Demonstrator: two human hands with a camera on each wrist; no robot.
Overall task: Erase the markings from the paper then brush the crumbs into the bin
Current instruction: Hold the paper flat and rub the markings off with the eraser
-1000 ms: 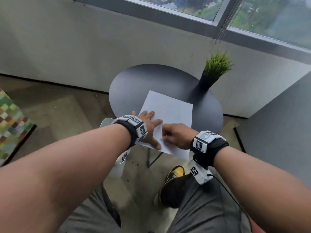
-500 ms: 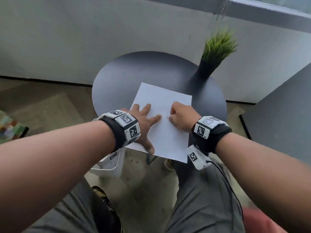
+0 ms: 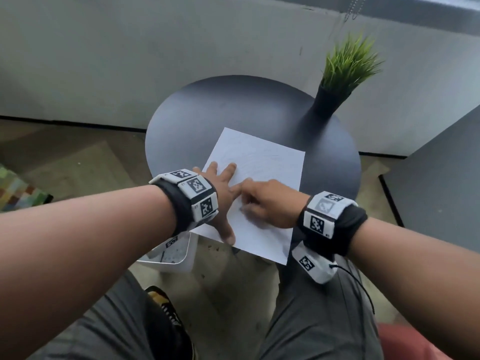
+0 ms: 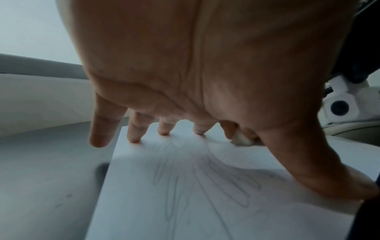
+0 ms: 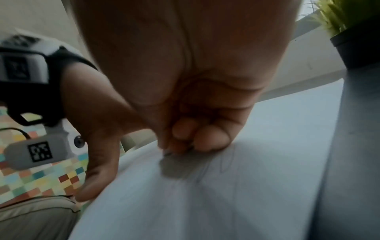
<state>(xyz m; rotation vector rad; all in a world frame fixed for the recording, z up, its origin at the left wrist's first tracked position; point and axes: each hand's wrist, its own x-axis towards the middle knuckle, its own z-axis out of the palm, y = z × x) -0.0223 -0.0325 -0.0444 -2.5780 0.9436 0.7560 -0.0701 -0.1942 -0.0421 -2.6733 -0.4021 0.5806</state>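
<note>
A white sheet of paper (image 3: 262, 175) with faint pencil scribbles (image 4: 205, 181) lies on the round dark table (image 3: 233, 110), its near corner past the table's edge. My left hand (image 3: 220, 193) lies flat on the sheet's left part, fingers spread (image 4: 133, 134), pressing it down. My right hand (image 3: 262, 201) is curled, pinching a small white eraser (image 4: 243, 140) against the paper close beside the left hand. In the right wrist view the curled fingers (image 5: 197, 134) hide the eraser. A white bin (image 3: 171, 253) stands on the floor under the table's near left edge.
A potted grass plant (image 3: 342, 74) in a black pot stands at the table's far right. A grey wall runs behind the table, a dark panel (image 3: 441, 178) on the right. My knees and a shoe (image 3: 166, 310) are below. A checkered mat (image 3: 18, 190) lies at left.
My right hand has slid left and toward me across the paper, ending beside the left hand. The left hand stays pressed on the sheet. The head view has tilted down.
</note>
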